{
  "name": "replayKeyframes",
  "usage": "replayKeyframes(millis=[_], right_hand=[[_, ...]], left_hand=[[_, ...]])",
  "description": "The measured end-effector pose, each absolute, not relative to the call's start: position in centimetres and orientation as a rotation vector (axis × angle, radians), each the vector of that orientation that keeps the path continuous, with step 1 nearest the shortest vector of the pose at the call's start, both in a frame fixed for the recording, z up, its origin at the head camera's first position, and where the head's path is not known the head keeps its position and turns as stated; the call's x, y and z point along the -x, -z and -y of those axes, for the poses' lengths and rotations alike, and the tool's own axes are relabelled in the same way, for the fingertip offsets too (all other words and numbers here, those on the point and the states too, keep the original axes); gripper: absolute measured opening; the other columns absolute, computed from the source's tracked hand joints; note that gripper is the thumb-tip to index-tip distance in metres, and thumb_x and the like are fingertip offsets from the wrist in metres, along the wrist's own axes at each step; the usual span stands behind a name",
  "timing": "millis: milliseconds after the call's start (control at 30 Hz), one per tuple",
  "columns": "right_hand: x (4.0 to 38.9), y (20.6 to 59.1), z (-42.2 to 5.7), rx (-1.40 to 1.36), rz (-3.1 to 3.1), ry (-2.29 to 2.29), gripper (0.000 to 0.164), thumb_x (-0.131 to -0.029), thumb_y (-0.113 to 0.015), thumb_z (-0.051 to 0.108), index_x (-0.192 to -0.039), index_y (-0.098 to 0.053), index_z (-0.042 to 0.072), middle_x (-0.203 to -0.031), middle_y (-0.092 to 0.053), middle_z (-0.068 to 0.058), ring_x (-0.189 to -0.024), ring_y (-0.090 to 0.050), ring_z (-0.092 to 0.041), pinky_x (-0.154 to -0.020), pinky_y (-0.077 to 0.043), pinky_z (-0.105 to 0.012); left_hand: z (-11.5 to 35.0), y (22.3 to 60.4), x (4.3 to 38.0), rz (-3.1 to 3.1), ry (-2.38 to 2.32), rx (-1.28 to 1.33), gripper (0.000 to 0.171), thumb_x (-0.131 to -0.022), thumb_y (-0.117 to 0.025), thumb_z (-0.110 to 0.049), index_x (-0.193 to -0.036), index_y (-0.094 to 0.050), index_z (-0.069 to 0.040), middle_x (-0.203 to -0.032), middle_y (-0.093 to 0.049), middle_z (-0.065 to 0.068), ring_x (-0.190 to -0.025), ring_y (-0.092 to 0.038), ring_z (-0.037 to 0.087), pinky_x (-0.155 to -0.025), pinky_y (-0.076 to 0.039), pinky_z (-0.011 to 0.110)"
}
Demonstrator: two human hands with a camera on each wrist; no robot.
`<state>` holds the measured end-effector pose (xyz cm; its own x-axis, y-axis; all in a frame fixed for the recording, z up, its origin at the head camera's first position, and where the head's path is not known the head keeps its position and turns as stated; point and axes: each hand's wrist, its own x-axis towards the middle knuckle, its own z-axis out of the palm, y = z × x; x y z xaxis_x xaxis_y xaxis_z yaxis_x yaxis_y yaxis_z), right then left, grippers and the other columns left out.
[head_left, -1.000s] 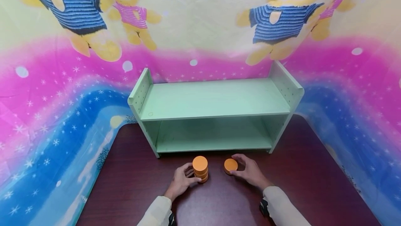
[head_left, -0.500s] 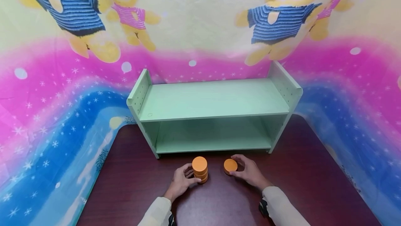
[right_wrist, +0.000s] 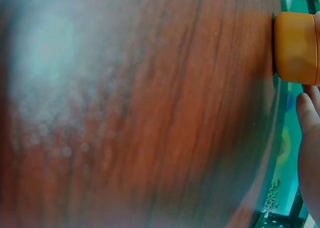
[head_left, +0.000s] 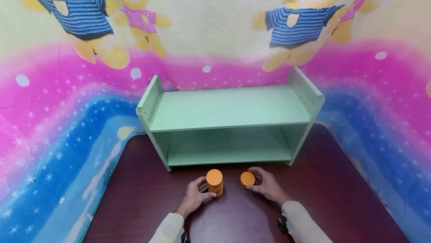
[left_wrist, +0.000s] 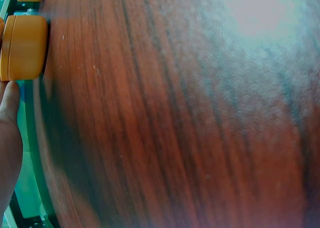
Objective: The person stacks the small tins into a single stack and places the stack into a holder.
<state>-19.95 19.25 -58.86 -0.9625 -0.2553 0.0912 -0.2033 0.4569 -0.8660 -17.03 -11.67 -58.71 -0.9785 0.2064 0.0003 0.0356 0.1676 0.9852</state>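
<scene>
A stack of orange round lidded containers stands upright on the table, with my left hand gripping it from the left between thumb and fingers. To its right, a single orange round container rests on the table. My right hand holds this one from the right, thumb at the front and fingers behind. In the left wrist view, my thumb is right at the lower container, which has a lid seam. The right wrist view shows the single container above my thumb.
Just behind the containers stands a pale green two-tier shelf with raised side panels. The dark reddish wood table has rounded far corners. A bear-printed cloth hangs behind and along both sides.
</scene>
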Motion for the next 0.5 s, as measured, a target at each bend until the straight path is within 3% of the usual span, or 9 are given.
replayKeyframes(millis=[500], right_hand=[[19.84,58.69,-19.21,0.415,-2.602,1.569,0.061,-0.077,-0.087,0.007,-0.130,-0.058,0.004,-0.131,-0.061,-0.016,-0.126,-0.055,-0.037,-0.103,-0.049,-0.047]], left_hand=[[11.69,58.88,17.02,-2.331,-1.919,-0.281,0.057,-0.075,-0.086,-0.002,-0.126,-0.061,0.004,-0.128,-0.062,0.022,-0.118,-0.060,0.040,-0.094,-0.057,0.037]])
